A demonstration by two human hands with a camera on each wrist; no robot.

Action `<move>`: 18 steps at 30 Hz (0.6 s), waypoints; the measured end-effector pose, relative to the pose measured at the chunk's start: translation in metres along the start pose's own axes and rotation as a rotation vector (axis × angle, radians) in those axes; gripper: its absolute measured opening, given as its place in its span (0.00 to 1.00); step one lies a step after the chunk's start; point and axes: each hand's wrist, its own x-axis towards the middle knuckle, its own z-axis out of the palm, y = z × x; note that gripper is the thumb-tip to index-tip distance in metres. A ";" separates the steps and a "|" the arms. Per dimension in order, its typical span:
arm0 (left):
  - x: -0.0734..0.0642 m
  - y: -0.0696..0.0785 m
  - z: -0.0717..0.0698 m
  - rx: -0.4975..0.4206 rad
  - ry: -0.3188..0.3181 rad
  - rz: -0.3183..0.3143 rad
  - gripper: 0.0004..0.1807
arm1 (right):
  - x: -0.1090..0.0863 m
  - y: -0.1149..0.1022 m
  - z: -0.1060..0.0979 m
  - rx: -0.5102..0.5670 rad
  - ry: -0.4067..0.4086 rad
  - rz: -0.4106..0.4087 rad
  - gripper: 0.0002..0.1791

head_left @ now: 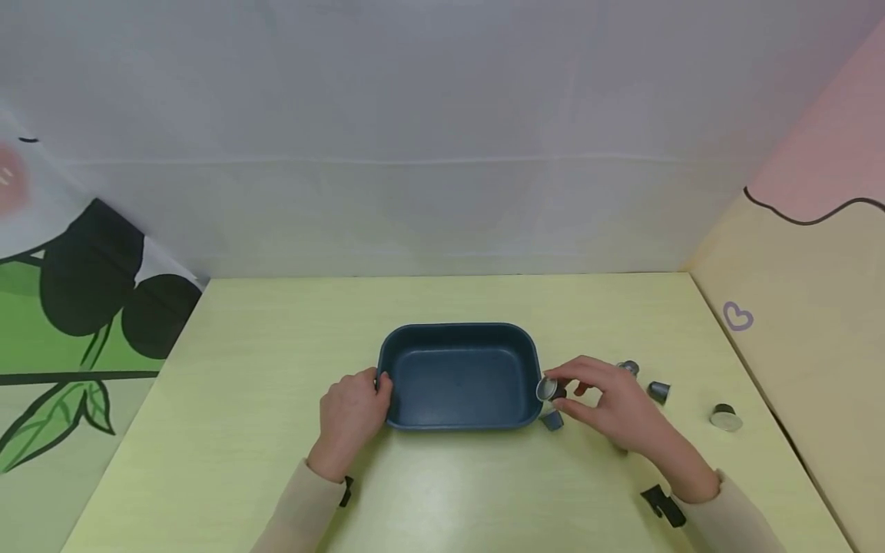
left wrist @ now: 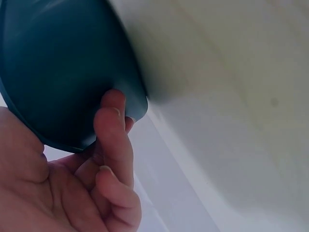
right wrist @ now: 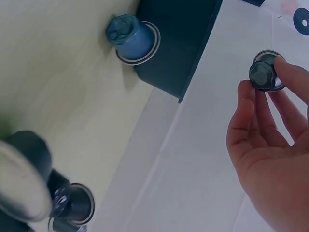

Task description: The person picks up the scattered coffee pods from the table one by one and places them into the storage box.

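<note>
A dark blue rectangular dish [head_left: 459, 388] stands on the table. My left hand [head_left: 354, 418] grips its left end, the thumb over the rim; in the left wrist view curled fingers [left wrist: 113, 130] lie against the dish's outer wall [left wrist: 58, 58]. My right hand [head_left: 611, 399] pinches a dark coffee capsule [right wrist: 263, 75] between thumb and fingertips. This capsule is tilted at the dish's right rim, its pale lid side facing the dish in the head view. Below it, a blue coffee capsule [right wrist: 137, 41] lies on the table close beside the dish's right wall.
To the right of my right hand lie a dark blue capsule [head_left: 659, 392] on its side and a dark capsule [head_left: 725, 418] with a pale lid. More capsules [head_left: 628, 367] show partly behind that hand. A pale wall [head_left: 449, 215] rises along the table's [head_left: 276, 322] far edge.
</note>
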 end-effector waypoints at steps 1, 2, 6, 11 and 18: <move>0.000 0.000 0.000 0.001 -0.001 -0.001 0.21 | 0.003 -0.001 0.001 0.007 -0.003 -0.004 0.24; 0.000 0.001 0.000 0.000 -0.003 -0.002 0.21 | 0.005 -0.002 0.002 0.016 -0.006 -0.010 0.24; 0.000 0.001 -0.001 -0.004 -0.007 -0.005 0.21 | 0.016 -0.004 0.007 0.052 -0.010 -0.042 0.24; 0.000 0.001 -0.001 -0.003 -0.007 -0.003 0.21 | 0.029 -0.005 0.013 0.081 -0.019 -0.064 0.23; 0.000 0.000 -0.001 0.001 0.001 -0.004 0.21 | 0.049 -0.011 0.021 0.097 -0.063 -0.033 0.21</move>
